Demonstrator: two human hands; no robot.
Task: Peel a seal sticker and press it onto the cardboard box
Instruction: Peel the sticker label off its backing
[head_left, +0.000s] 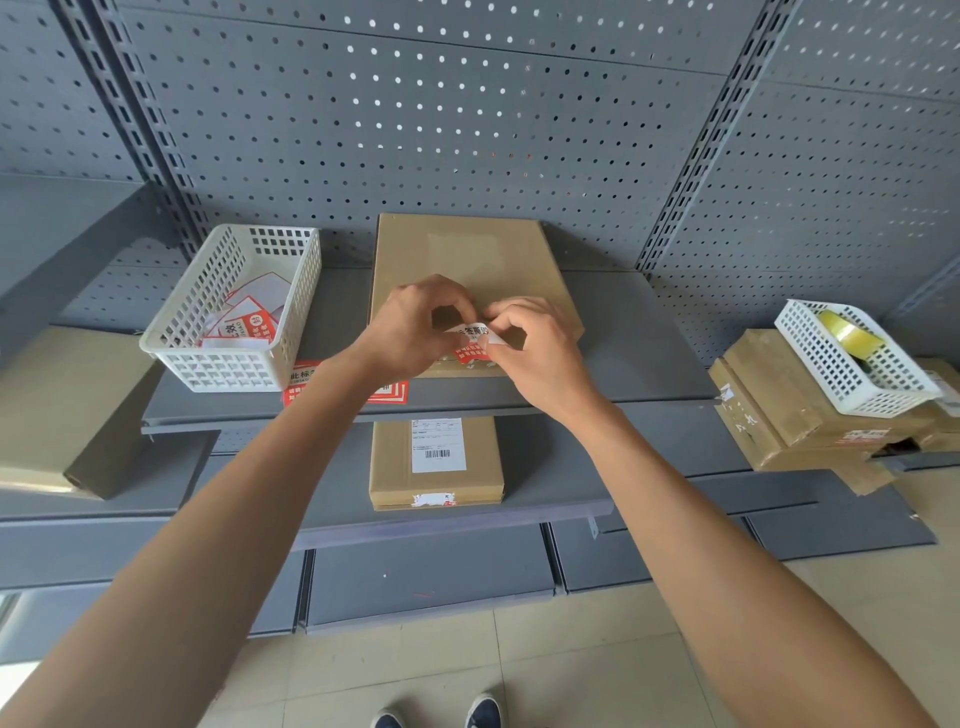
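1. Two hands meeting over the near edge of the cardboard box, which lies on the upper shelf against the pegboard at 12 o'clock.
2. Left hand and right hand both pinched shut on the seal sticker, each grip clamped on one end; red-and-white face curled, white backing lifting at the right.
3. Judged step: peeling, not yet pressing.
4. Peel slowly at a shallow angle; pinch only the corner, keeping fingertips off the adhesive.
5. Hold taut to stop the sticker folding onto itself.
6. Lay one edge down first, then smooth across toward 3 o'clock.
7. Spare stickers waiting in the white basket at 9 o'clock.
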